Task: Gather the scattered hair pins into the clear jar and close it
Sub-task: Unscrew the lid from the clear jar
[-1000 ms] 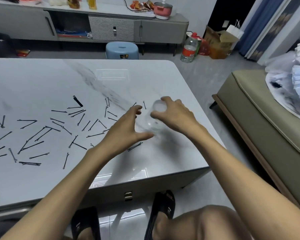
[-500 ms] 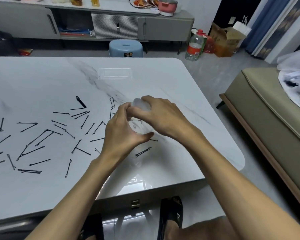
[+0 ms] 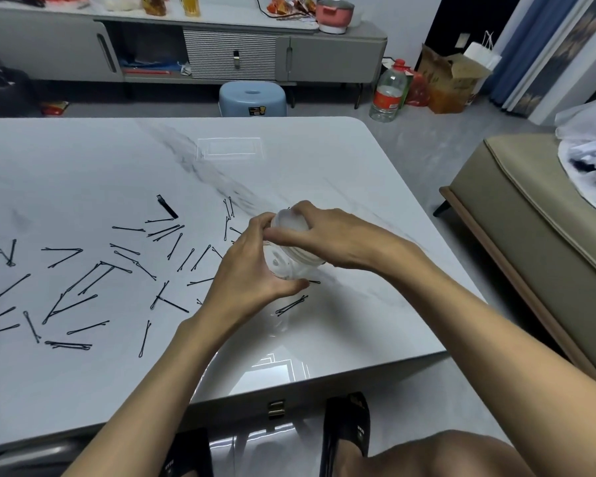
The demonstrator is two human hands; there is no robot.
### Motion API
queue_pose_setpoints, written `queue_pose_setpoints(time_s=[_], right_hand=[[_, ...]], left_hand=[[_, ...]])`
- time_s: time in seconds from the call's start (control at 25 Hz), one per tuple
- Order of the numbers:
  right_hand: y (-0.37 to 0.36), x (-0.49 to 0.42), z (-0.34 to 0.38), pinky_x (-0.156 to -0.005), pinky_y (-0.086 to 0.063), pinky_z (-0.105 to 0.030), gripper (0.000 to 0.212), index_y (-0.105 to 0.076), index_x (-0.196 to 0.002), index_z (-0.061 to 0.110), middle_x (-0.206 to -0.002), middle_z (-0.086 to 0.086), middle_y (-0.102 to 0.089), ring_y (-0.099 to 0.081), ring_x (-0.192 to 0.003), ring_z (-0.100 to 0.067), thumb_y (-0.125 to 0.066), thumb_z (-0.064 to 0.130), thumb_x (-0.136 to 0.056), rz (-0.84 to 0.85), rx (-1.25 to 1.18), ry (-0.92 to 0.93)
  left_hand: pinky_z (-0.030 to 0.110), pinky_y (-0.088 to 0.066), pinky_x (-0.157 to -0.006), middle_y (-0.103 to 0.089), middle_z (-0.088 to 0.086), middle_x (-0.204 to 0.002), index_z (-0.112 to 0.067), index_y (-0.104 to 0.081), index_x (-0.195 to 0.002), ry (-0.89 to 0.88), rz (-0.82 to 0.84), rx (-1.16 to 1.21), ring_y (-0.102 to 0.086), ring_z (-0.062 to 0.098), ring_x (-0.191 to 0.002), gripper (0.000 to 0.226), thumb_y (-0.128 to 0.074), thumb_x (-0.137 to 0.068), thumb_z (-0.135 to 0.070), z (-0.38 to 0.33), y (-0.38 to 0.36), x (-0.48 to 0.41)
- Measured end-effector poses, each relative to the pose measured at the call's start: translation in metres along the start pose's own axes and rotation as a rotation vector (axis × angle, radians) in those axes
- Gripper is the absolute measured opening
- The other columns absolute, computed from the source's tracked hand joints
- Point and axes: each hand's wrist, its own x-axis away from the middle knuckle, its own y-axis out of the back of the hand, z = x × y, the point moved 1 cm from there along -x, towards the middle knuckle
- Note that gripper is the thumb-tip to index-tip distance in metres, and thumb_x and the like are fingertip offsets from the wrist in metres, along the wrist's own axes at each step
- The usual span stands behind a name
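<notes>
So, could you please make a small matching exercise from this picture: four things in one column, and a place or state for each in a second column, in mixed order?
Things:
1. clear jar
2. hair pins
3. blue stool
4. pink pot

Places or states:
A. on the floor beyond the table
B. on the grey cabinet
C. held between the left hand and the right hand
D. scattered on the table

Pairs: 1-C, 2-D, 3-A, 4-B

Black hair pins [image 3: 93, 280], white grey-veined marble table [image 3: 83, 166].
</notes>
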Motion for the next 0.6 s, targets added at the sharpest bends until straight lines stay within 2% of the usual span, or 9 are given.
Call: queue_pose_setpoints(time_s=[0.08, 0.24, 0.32, 0.36, 0.48, 0.6], right_hand=[[-0.001, -0.001, -0.002, -0.063, -0.043, -0.032, 0.076, -0.041, -0.132, 0.033, -0.114, -0.001, -0.059, -0.057, -0.089, -0.017, -0.050, 0.078, -0.071, 0.018, -0.060, 0.015], [0.000, 0.000, -0.005, -0.078, -0.049, -0.035, 0.071, -0.036, -0.138, 0.033, -0.123, -0.002, -0.055, -0.057, -0.103, -0.019, -0.060, 0.058, -0.075, 0.083, -0.114, 0.064], [0.001, 0.002, -0.006, -0.090, -0.049, -0.037, 0.072, -0.034, -0.140, 0.035, -0.132, 0.000, -0.047, -0.054, -0.110, -0.018, -0.064, 0.043, -0.076, 0.092, -0.097, 0.132], [0.002, 0.004, -0.007, -0.091, -0.048, -0.036, 0.073, -0.033, -0.140, 0.037, -0.133, 0.001, -0.043, -0.052, -0.111, -0.017, -0.066, 0.036, -0.074, 0.095, -0.095, 0.166], [0.008, 0.009, -0.011, -0.080, -0.050, -0.031, 0.071, -0.040, -0.130, 0.043, -0.127, 0.003, -0.040, -0.053, -0.108, -0.016, -0.069, 0.021, -0.069, 0.092, -0.148, 0.236], [0.010, 0.011, -0.016, -0.087, -0.051, -0.047, 0.074, -0.044, -0.123, 0.043, -0.122, -0.002, -0.045, -0.054, -0.107, -0.024, -0.071, 0.009, -0.063, 0.123, -0.131, 0.318]], left_hand=[[0.019, -0.042, -0.080, -0.057, -0.018, -0.117, -0.038, -0.036, -0.129, 0.000, 0.001, -0.042, -0.055, 0.006, -0.106, 0.093, -0.078, -0.048, -0.055, 0.002, -0.001, 0.001], [0.025, -0.045, -0.084, -0.058, -0.016, -0.117, -0.041, -0.035, -0.128, 0.023, 0.044, -0.049, -0.055, 0.008, -0.110, 0.094, -0.080, -0.046, -0.053, 0.004, -0.002, 0.001], [0.027, -0.047, -0.086, -0.059, -0.015, -0.118, -0.039, -0.035, -0.130, 0.043, 0.063, -0.030, -0.055, 0.007, -0.110, 0.097, -0.081, -0.045, -0.053, 0.005, -0.002, 0.001], [0.028, -0.046, -0.087, -0.058, -0.014, -0.118, -0.036, -0.035, -0.132, 0.049, 0.071, -0.026, -0.055, 0.007, -0.110, 0.100, -0.081, -0.045, -0.054, 0.005, -0.002, 0.000], [0.025, -0.045, -0.086, -0.056, -0.016, -0.116, -0.033, -0.034, -0.132, 0.060, 0.099, -0.032, -0.053, 0.003, -0.108, 0.100, -0.080, -0.046, -0.055, 0.003, -0.002, -0.001], [0.016, -0.043, -0.083, -0.053, -0.027, -0.110, -0.039, -0.034, -0.124, 0.065, 0.146, -0.022, -0.051, -0.010, -0.102, 0.092, -0.082, -0.047, -0.052, 0.001, -0.002, -0.003]])
